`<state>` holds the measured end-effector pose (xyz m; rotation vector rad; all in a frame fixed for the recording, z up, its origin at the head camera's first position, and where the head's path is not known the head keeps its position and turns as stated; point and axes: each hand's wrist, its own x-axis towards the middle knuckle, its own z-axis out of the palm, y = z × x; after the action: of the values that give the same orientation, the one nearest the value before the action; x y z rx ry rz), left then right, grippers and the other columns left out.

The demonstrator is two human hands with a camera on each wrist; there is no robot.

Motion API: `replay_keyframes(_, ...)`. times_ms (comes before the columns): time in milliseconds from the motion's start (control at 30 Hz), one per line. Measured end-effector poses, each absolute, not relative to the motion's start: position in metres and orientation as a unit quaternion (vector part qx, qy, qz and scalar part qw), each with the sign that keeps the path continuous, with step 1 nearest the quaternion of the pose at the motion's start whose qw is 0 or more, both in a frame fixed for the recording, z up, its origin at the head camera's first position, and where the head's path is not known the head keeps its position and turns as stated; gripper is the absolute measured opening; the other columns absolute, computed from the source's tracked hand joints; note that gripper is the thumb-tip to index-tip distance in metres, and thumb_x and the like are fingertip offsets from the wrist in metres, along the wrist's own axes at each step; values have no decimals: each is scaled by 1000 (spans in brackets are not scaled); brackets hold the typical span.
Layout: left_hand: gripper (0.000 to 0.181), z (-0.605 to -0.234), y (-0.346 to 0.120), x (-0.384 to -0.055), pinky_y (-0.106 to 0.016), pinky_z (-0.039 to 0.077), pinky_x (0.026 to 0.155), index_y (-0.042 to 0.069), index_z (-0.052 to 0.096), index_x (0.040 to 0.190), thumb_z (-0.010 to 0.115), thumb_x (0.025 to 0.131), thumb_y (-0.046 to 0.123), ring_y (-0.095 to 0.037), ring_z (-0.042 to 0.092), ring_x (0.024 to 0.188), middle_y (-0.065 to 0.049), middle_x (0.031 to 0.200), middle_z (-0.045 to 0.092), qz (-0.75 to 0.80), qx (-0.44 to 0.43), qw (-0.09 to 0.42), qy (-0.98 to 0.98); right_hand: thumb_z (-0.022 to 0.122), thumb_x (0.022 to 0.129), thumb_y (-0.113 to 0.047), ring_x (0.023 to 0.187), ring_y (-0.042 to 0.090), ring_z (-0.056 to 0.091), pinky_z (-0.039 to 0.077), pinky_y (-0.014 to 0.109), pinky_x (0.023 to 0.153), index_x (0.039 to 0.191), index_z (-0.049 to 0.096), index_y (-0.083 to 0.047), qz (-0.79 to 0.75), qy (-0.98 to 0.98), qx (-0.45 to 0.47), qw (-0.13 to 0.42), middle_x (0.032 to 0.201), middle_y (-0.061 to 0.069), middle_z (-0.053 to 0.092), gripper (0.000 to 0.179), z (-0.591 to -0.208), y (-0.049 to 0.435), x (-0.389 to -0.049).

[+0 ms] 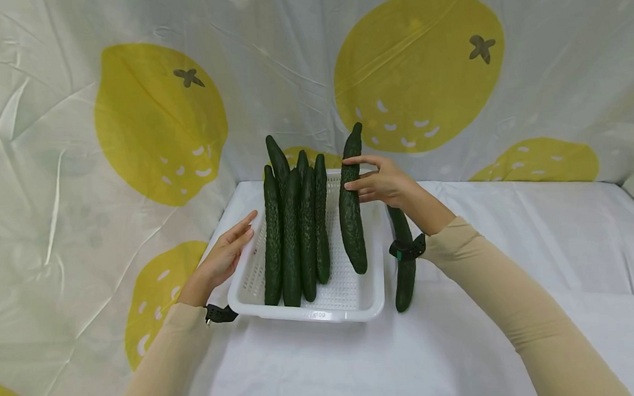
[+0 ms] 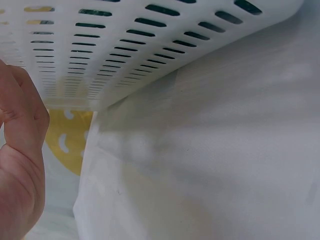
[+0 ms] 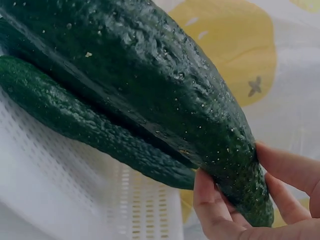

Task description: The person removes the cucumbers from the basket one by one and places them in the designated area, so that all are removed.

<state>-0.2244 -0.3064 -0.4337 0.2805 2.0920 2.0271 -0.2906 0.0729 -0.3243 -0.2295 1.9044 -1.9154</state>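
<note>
My right hand pinches a dark green cucumber near its upper end, thumb on one side and fingers on the other. In the head view that cucumber stands nearly vertical over the right part of a white perforated basket. Several more cucumbers lie side by side in the basket's left half, some tips above the far rim. My left hand is at the basket's left side, fingers extended along the rim. In the left wrist view, the hand appears beside the slotted basket wall.
One cucumber lies on the white tablecloth right of the basket, partly hidden under my right wrist and its black strap. A lemon-print cloth hangs behind and at the left.
</note>
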Motion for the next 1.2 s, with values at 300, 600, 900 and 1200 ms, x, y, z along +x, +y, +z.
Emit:
replay_keyframes(300, 57, -433, -307, -224, -18, 51, 71, 11, 19, 160, 43, 109, 17, -5, 57, 88, -2, 117, 44, 708, 96, 123, 689, 64, 96, 2, 118, 38, 55, 52, 39, 88, 153, 41, -9, -672, 700, -116, 213, 157, 28, 21, 62, -320, 94, -286)
replay_keyframes(600, 57, -431, -308, -222, -16, 48, 75, 14, 21, 160, 44, 109, 18, -3, 50, 98, -5, 143, 34, 692, 89, 120, 706, 65, 95, 0, 103, 23, 62, 53, 35, 83, 153, 40, -7, -667, 704, -123, 210, 157, 29, 18, 63, -324, 119, -285)
replay_keyframes(900, 56, -432, -307, -222, -15, 48, 72, 16, 20, 161, 42, 109, 16, -2, 52, 92, -13, 155, 24, 694, 94, 126, 703, 67, 95, -3, 107, 23, 61, 52, 37, 87, 153, 39, -8, -655, 717, -117, 209, 158, 30, 15, 65, -331, 151, -286)
replay_keyframes(1200, 56, -433, -309, -223, -15, 48, 74, 18, 21, 161, 43, 109, 19, -3, 50, 100, -13, 162, 16, 686, 98, 123, 710, 69, 93, -2, 102, 20, 65, 54, 36, 85, 152, 42, -8, -649, 722, -112, 213, 156, 32, 21, 65, -342, 178, -286)
